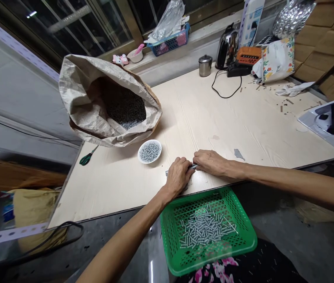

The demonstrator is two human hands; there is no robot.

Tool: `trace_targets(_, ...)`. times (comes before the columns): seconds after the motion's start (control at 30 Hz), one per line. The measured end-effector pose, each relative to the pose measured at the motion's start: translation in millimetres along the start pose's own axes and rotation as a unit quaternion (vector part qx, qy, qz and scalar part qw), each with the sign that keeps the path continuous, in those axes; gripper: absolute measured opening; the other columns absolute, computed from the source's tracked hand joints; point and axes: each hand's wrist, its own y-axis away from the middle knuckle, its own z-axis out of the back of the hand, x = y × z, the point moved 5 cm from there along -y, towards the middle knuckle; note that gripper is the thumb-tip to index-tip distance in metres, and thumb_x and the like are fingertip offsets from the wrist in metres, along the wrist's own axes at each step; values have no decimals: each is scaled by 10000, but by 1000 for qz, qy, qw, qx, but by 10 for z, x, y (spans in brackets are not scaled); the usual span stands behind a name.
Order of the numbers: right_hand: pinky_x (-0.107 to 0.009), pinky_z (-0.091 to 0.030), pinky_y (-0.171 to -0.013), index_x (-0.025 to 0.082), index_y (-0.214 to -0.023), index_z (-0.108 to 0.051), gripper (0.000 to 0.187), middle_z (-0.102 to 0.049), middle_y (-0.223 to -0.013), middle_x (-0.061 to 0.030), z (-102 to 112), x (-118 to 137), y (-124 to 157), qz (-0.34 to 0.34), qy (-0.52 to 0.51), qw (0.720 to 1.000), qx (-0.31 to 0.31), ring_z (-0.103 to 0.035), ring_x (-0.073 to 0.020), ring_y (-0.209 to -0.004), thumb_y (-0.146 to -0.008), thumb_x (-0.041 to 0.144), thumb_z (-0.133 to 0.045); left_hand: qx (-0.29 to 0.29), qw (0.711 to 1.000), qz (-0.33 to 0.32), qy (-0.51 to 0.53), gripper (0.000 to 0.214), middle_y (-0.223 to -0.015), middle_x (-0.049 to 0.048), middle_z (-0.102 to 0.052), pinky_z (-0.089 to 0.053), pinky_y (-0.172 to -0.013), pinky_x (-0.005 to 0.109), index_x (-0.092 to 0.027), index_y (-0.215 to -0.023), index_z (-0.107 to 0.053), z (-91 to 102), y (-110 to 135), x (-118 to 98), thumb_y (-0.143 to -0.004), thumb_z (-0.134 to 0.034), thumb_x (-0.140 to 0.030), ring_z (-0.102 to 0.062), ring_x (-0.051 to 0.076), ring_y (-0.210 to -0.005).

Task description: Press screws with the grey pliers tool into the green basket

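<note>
At the table's front edge, my left hand (179, 175) is closed over a narrow grey metal strip (194, 167), whose pale end shows left of the fingers. My right hand (209, 162) pinches the same strip beside it; the fingers hide most of it. Just left of them stands a white bowl (139, 155) full of small silvery ridged pieces that look like springs. Below the table edge, a green basket (240, 245) on the lap holds a heap of similar pieces (203, 228) and a thin rod (230, 225).
A large open woven sack (78, 102) of dark metal pieces leans at the back left. Green-handled scissors (86, 158) lie at the left edge. Behind are a steel canister (205, 66), a kettle (227, 47) and a black cable (225, 97). A grey scrap (239, 154) lies right.
</note>
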Motion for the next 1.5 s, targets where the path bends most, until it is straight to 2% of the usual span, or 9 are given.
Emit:
trace_targets(0.2,-348,-426,-768,146,-970,-616,155,-625,-978,-108,12,42,69,3,5,1000,-24,-531,-225,-916,-881,260,-562,-28,999,26,10,234,-1018,86,-622,-448,-857,381,-178,-1064,-621,-28,55,-19,-876,-572,-309,-516,233,-983)
trace_targets(0.33,-408,-400,-873,156,-1232,-512,490,-535,-1224,-140,97,80,239,59,-12,993,-101,-449,-262,-1096,-811,356,-666,-158,983,68,60,380,-1218,103,-553,-434,-926,382,-208,-1241,-539,237,325,120,-883,-558,-337,-502,239,-1113)
trace_targets(0.43,-385,-402,-810,174,-1130,-583,353,-581,-1061,-104,42,122,288,60,-21,993,-100,-469,-240,-971,-844,376,-626,-219,958,164,91,243,-1008,87,-620,-444,-850,327,-175,-1019,-652,393,620,343,-910,-492,-322,-564,215,-984)
trace_targets(0.53,-349,-386,-759,175,-1024,-627,234,-582,-948,-80,-65,184,237,50,-18,994,-99,-472,-215,-881,-884,354,-573,-141,950,259,104,267,-825,61,-643,-426,-724,286,-165,-772,-672,326,798,508,-883,-510,-347,-591,189,-800)
trace_targets(0.73,-284,-353,-648,177,-925,-615,110,-576,-905,-47,-235,230,93,5,-4,998,-69,-508,-160,-777,-910,230,-520,47,916,368,153,333,-665,36,-665,-336,-570,251,-173,-651,-673,2,763,529,-742,-626,-489,-590,175,-665)
trace_targets(0.97,-290,-323,-592,182,-835,-580,104,-614,-877,-42,-166,284,80,-1,26,998,-63,-530,-154,-741,-905,187,-503,98,911,361,174,283,-524,16,-580,-307,-533,245,-148,-553,-638,40,647,543,-730,-643,-368,-546,152,-581)
trace_targets(1.17,-291,-296,-566,186,-816,-569,90,-617,-858,-28,-216,254,65,-15,14,997,-80,-536,-145,-718,-889,166,-520,-111,953,242,148,197,-814,56,-655,-436,-690,269,-184,-755,-675,497,977,96,-850,-549,-301,-603,167,-745)
trace_targets(1.3,-284,-303,-570,187,-810,-563,95,-609,-844,-24,-249,247,74,-8,2,996,-90,-540,-142,-712,-894,180,-520,-18,982,131,132,162,-838,43,-652,-455,-677,285,-240,-904,-700,464,1115,-188,-846,-596,-351,-607,181,-764)
trace_targets(1.5,-279,-326,-586,192,-814,-559,83,-608,-855,-19,-229,267,85,-21,-3,996,-82,-562,-148,-743,-891,176,-533,-135,954,262,-50,247,-934,64,-651,-430,-690,270,-197,-915,-707,763,658,715,-921,-475,-279,-592,197,-888)
